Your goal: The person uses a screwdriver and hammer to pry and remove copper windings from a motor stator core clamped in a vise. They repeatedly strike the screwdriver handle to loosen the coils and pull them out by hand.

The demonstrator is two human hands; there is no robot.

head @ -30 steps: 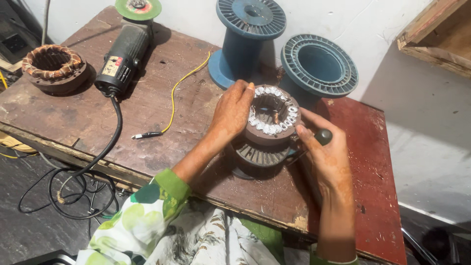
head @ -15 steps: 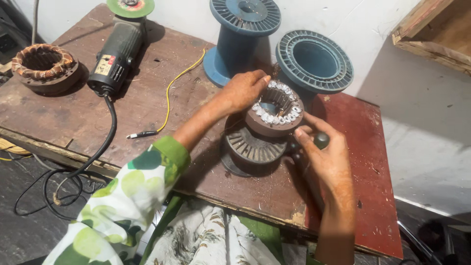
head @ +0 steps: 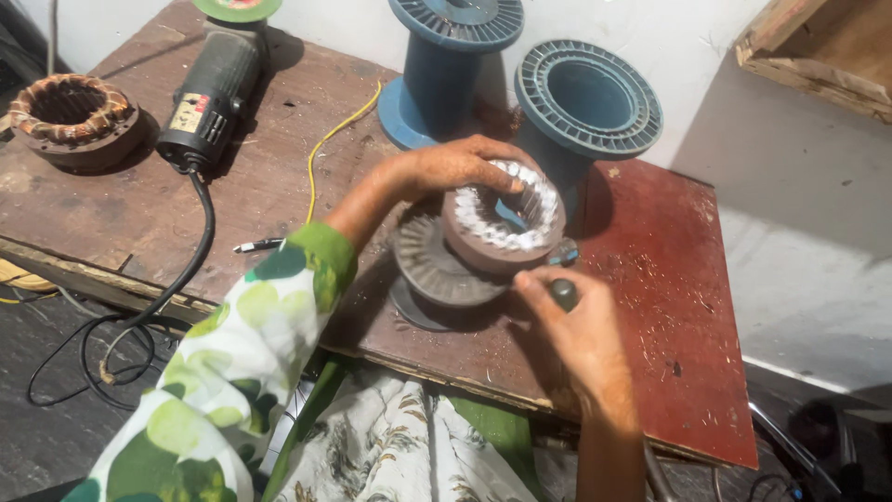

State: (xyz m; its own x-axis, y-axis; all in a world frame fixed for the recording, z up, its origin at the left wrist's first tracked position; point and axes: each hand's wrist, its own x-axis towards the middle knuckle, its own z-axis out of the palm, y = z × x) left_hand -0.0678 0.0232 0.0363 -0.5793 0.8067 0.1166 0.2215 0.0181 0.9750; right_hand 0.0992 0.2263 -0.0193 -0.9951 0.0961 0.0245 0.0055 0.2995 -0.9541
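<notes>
My left hand (head: 455, 167) lies over the top edge of the ring (head: 502, 223). My fingers (head: 497, 160) curl down onto its far rim and press on it. The ring is round and brown, with little white bits all around the inside. It is tipped up, not flat. It leans on a grey disc (head: 437, 265) with ribs, which sits just under it on the table (head: 279, 177).

My right hand (head: 581, 330) is on the near side of the ring. It is closed around a dark tool (head: 563, 294). I can only see the round end of the tool, sticking up between my thumb and fingers. The tool's tip is hidden, so I cannot tell if it touches the ring.

Just past my left hand stand two blue spools (head: 455, 56). One is upright, and one (head: 587, 98) faces me.

Far off to the left of my left hand lies a black grinder (head: 212, 98) with a long cord. Past that sits a copper coil (head: 70, 112). A yellow wire (head: 325, 149) runs across the table near my left arm.
</notes>
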